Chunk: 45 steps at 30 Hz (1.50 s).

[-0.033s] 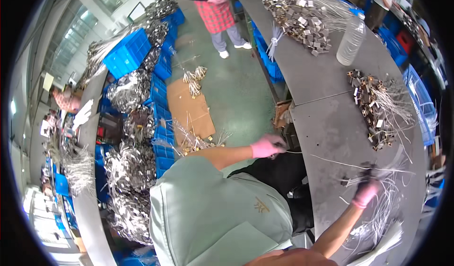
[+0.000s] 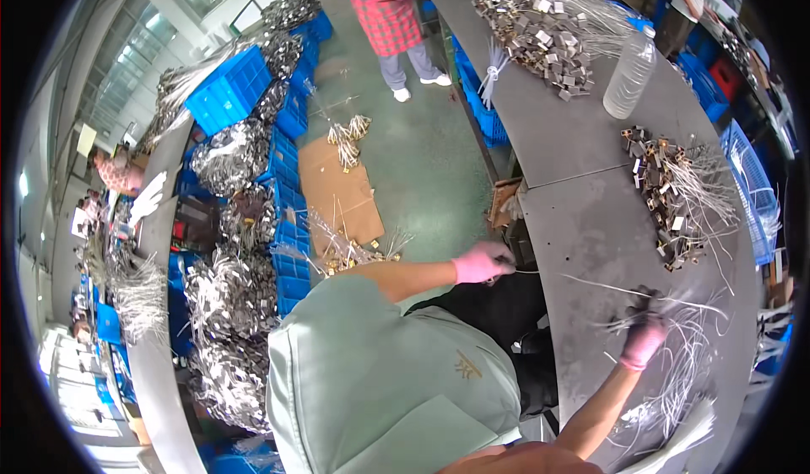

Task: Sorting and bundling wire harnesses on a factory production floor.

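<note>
My left hand (image 2: 483, 263), in a pink glove with dark fingertips, is closed near the bench edge, in front of my dark trousers. A short piece of thin pale wire (image 2: 526, 272) sticks out from its fingers; the rest is hidden in the hand. On the grey bench (image 2: 582, 221), my right hand (image 2: 645, 332), gloved the same way, has its dark fingers closed on a long white wire (image 2: 601, 287). That wire reaches out on both sides of the fingers. Beside and below this hand spreads a loose tangle of white wires (image 2: 688, 356).
A pile of small metal-ended wired parts (image 2: 666, 196) lies beyond my right hand, with a clear bottle (image 2: 630, 73) and a bigger pile (image 2: 540, 31) farther off. Blue crates (image 2: 291, 229) line the left. Cardboard (image 2: 337, 191) lies on the floor. A person in a checked apron (image 2: 388, 23) stands ahead.
My right hand has shifted slightly left and away from me, and the long white wire has moved with it. My left hand has moved a little to the right, still closed.
</note>
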Tool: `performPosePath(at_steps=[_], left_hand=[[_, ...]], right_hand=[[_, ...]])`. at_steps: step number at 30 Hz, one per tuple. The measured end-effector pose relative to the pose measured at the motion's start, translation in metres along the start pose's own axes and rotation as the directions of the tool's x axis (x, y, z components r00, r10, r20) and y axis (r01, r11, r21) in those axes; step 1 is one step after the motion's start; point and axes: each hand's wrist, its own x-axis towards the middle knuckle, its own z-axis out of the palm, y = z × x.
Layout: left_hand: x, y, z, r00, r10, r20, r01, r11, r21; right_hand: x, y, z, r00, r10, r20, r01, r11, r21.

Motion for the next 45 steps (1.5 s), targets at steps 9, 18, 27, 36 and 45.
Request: performPosePath(at_steps=[9,18,27,36,45], left_hand=[[0.026,0.033,0.035,0.988,-0.114,0.105,0.138,0.953,-0.270],[0.049,0.089,0.064,0.870,0.382,0.311,-0.238,0.879,-0.413],[0.105,0.158,0.109,0.901,0.252,0.352,-0.197,0.963,-0.187],[0.282,0.149,0.171,0.915,0.362,0.180,-0.383,0.635,0.671],[0.290,0.104,0.180,0.823,0.436,0.364,-0.538,0.393,0.746]], right_hand=[[-0.016,-0.037,0.028,0.982,-0.164,0.091,0.182,0.949,-0.258],[-0.033,0.000,0.064,0.950,0.083,0.301,-0.014,0.975,-0.224],[0.008,0.027,0.012,0.989,0.031,0.143,0.016,0.949,-0.316],[-0.002,0.032,-0.155,0.924,-0.383,0.010,0.226,0.524,-0.821],[-0.045,0.041,-0.181,0.975,-0.170,-0.141,-0.036,0.508,-0.861]])
